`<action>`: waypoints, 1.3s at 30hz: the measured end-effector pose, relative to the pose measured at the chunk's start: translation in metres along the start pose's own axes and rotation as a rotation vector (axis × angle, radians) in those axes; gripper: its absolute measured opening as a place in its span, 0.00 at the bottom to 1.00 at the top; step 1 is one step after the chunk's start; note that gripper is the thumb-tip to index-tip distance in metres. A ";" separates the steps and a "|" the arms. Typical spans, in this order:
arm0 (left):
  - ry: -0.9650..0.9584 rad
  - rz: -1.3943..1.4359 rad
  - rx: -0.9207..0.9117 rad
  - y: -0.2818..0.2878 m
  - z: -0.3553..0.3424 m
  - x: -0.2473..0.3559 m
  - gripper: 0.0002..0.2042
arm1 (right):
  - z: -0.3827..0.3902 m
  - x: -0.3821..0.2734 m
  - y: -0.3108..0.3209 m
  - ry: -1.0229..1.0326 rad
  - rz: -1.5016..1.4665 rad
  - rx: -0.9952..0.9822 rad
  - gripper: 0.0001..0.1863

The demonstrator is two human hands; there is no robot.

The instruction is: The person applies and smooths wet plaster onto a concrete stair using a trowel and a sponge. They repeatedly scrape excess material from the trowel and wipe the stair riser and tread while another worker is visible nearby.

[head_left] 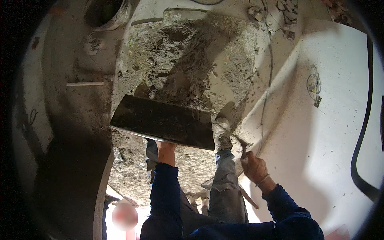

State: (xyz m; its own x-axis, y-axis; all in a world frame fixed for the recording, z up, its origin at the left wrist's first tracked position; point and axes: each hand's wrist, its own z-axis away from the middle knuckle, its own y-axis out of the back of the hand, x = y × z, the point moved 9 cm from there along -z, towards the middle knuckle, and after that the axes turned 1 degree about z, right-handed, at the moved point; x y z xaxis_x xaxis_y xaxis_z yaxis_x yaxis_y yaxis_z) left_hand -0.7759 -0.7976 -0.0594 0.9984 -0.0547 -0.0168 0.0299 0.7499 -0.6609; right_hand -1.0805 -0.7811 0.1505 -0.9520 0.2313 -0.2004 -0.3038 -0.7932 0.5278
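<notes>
My left hand grips the near edge of a dark, flat rectangular board, tilted over the floor in front of my legs. Most of its fingers are hidden by the board, and whether it is a tile or a tool cannot be told. To the right, my right hand is closed round the handle of a trowel. The thin metal end of the trowel points forward and left, near my dusty right shoe. Rough grey wet mortar covers the floor ahead of the board.
A round bucket stands at the far left, and a pale stick lies nearer. Broken rubble is heaped at the far right. A white curved surface on the right carries a wire coil. A cable runs beside the mortar.
</notes>
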 end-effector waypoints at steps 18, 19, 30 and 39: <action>0.042 -0.161 0.061 0.004 0.003 -0.013 0.19 | 0.007 -0.008 0.015 0.098 0.028 0.092 0.15; 0.042 -0.173 0.063 0.003 0.002 -0.014 0.19 | 0.009 -0.014 0.008 0.103 0.086 -0.008 0.15; 0.142 -0.580 0.191 0.011 0.052 -0.030 0.19 | -0.007 0.046 -0.039 -0.022 -0.315 -0.041 0.16; 0.185 -0.702 0.179 0.010 0.047 -0.041 0.19 | -0.147 0.025 -0.096 -0.090 -0.202 0.031 0.20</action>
State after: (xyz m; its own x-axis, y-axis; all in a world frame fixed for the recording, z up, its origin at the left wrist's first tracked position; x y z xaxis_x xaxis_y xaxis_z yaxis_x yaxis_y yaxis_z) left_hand -0.8139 -0.7571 -0.0305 0.7172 -0.6588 0.2274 0.6809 0.5926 -0.4304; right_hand -1.0700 -0.7818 -0.0261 -0.8709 0.4340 -0.2306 -0.4880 -0.7082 0.5101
